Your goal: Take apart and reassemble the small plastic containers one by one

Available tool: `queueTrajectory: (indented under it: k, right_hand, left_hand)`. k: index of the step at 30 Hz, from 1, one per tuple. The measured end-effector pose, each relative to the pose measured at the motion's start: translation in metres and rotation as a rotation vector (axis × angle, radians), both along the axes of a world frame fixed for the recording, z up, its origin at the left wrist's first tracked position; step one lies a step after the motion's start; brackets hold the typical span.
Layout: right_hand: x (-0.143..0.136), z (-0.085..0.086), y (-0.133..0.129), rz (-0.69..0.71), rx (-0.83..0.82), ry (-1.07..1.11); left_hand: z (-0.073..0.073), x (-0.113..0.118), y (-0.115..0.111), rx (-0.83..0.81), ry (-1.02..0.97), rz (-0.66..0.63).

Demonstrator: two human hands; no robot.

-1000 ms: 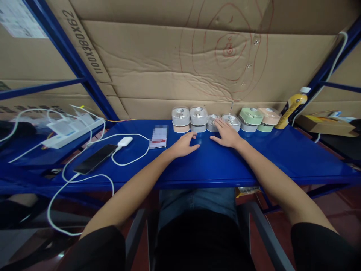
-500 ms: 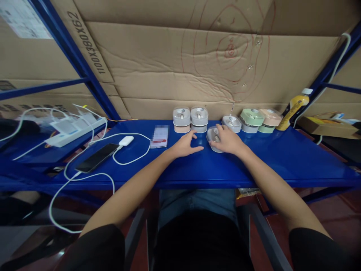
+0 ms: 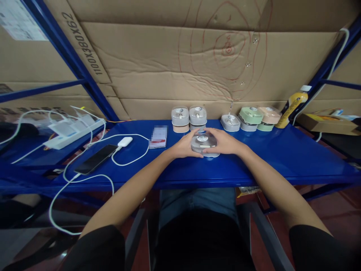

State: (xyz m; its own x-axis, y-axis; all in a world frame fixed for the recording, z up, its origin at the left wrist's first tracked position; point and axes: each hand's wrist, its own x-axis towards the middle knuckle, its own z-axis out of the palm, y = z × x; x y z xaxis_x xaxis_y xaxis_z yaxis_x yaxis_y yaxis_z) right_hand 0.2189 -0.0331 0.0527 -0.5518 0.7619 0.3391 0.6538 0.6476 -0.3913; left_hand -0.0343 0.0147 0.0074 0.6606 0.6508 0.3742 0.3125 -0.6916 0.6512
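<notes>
Left hand and right hand both grasp a clear-lidded box, fingers curved about its two sides. Under them stretches a glossy blue table, framed by blue metal posts and backed on the far side by a cardboard wall with red rings drawn on it. Along the far edge I count four two-tier stacks, two on the left and two on the right, with one single grey box between the pairs. One yellow bottle leans at far right; two phones lie to the left. The held box sits between the palms, nearer than the row; whether its base touches the table, I cannot tell.
</notes>
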Motion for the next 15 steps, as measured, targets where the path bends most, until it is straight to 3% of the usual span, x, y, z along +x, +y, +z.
queueTrajectory:
  k: [3,7,11,15]
  right_hand:
    - [0.016,0.009,0.002,-0.042,0.012,0.053]
    - [0.046,0.016,0.010,-0.235,0.023,0.047]
    - [0.070,0.018,0.018,-0.411,-0.055,-0.079]
    - [0.077,0.018,0.023,-0.475,-0.154,-0.212]
  left_hand:
    - [0.001,0.002,-0.001,0.020,-0.017,0.004]
    - [0.004,0.001,-0.004,0.080,0.048,-0.011]
    - [0.007,0.001,-0.007,0.105,0.146,-0.011]
    - [0.008,0.001,-0.008,0.091,0.133,0.000]
